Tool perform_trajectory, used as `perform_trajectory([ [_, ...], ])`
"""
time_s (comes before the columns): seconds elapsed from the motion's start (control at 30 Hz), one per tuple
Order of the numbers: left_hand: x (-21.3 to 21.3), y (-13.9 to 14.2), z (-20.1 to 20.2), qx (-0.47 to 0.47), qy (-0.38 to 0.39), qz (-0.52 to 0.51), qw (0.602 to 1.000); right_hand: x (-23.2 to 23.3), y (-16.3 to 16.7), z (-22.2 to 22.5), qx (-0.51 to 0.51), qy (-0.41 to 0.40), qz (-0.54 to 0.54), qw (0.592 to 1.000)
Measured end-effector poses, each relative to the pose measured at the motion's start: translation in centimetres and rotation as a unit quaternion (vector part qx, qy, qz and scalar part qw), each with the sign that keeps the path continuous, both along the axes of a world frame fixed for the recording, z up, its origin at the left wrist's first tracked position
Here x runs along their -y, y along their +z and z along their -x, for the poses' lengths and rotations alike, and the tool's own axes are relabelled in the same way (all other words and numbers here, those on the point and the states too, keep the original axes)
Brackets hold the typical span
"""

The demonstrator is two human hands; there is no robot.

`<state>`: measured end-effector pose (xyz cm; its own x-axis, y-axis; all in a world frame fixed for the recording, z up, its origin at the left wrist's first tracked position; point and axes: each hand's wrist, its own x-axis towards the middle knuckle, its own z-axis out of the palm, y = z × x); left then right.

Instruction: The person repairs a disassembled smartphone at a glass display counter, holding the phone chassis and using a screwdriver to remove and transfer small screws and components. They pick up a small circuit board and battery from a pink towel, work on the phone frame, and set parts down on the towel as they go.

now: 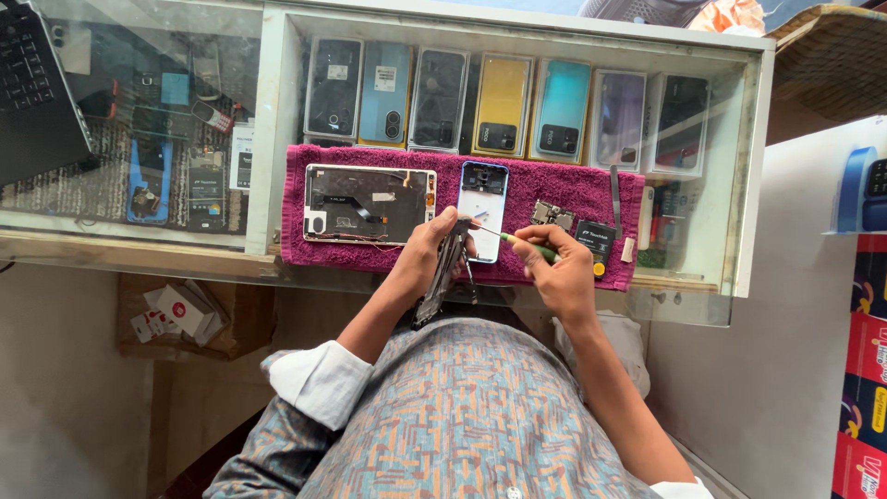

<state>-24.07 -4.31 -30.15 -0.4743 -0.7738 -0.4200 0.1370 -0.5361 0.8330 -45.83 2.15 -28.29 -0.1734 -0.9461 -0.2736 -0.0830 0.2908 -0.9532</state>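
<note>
My left hand (427,251) grips a dark phone frame (442,282), held on edge just over the near rim of a magenta towel (554,189). My right hand (559,268) holds a thin green-handled screwdriver (517,242), its tip pointing left at the top of the frame. On the towel lie an opened phone body with exposed internals (370,203), a white-blue back cover (483,196), a small circuit board (552,214) and a black battery (596,238).
The towel rests on a glass display counter (730,268) with several phones (504,106) shown upright inside. A black keyboard (32,88) sits at the far left. Old handsets lie under the left glass. Cardboard boxes (180,310) sit below; coloured cartons (864,370) stand at right.
</note>
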Motion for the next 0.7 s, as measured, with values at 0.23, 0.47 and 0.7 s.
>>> perform_trajectory([
  [0.23,1.0,-0.5,0.5,0.009,0.037,-0.057,0.998,-0.1,-0.5,0.2,-0.026,-0.004,0.006,1.000],
  [0.47,2.0,-1.6,0.7,-0.110,0.031,-0.160,0.980,-0.1,-0.1,0.4,-0.057,0.006,-0.019,0.998],
  [0.7,2.3,-3.2,1.0,-0.085,0.047,-0.146,0.984,-0.2,2.0,0.5,-0.201,-0.012,0.035,0.979],
])
